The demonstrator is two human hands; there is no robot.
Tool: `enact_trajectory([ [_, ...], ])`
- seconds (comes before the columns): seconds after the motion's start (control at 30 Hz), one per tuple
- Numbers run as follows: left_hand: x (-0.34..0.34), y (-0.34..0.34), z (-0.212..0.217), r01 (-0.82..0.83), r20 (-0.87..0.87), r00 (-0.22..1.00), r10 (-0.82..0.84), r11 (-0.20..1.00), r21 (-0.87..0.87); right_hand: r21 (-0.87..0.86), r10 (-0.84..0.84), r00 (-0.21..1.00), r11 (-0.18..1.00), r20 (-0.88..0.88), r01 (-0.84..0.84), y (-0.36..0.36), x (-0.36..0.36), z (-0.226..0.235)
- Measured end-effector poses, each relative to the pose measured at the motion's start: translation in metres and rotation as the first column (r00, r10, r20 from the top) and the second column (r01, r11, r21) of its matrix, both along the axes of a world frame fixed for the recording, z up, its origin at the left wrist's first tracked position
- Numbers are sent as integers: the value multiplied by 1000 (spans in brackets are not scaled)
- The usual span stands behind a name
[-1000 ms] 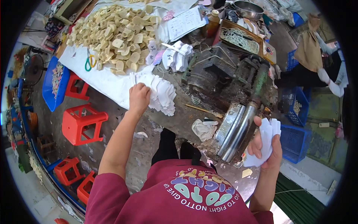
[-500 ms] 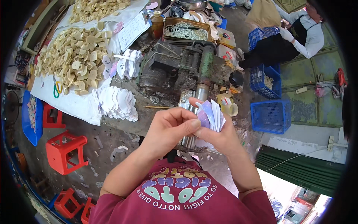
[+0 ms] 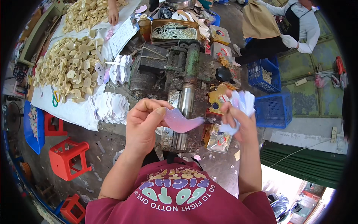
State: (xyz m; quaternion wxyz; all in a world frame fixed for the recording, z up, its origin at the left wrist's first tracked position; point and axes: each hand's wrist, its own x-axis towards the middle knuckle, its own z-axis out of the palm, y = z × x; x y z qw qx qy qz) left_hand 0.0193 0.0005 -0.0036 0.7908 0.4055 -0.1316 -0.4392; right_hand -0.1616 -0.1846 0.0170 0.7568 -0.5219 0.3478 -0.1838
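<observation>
A curved pink-lilac glitter cutout (image 3: pixel 181 121) is pinched at one end by the left grip (image 3: pixel 143 125) before the steel cylinder (image 3: pixel 187 98), apparently leaving its length free, while a blurred sheaf of whitish cutouts (image 3: pixel 244 102) is clasped in the right grip (image 3: pixel 241 126), presumably to prevent scattering.

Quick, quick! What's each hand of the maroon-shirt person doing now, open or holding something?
Left hand: closed, pinching a curved pink-purple piece.
Right hand: closed, holding a bunch of whitish pieces, a bit blurred.

Red stools (image 3: pixel 59 161) stand at left, blue crates (image 3: pixel 274 112) at right.
</observation>
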Motion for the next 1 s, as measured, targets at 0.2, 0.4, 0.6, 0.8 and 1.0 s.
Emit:
enact_trajectory([
  [0.2,-20,-8,-8,27,375,926,-42,999,46,47,465,884,885,-51,-463,28,5,26],
  [0.4,-4,13,-47,-299,841,538,-63,918,260,131,511,743,851,-432,-509,-11,-5,7],
  [0.6,-11,6,-75,-370,909,399,-123,885,282,95,466,776,875,-424,-474,-2,21,-6],
  [0.8,19,19,-94,-446,778,623,81,854,268,124,264,947,962,-181,-244,4,20,3],
  [1.0,133,78,-132,-808,989,147,-5,576,123,135,243,967,964,-82,-231,14,19,-3],
])
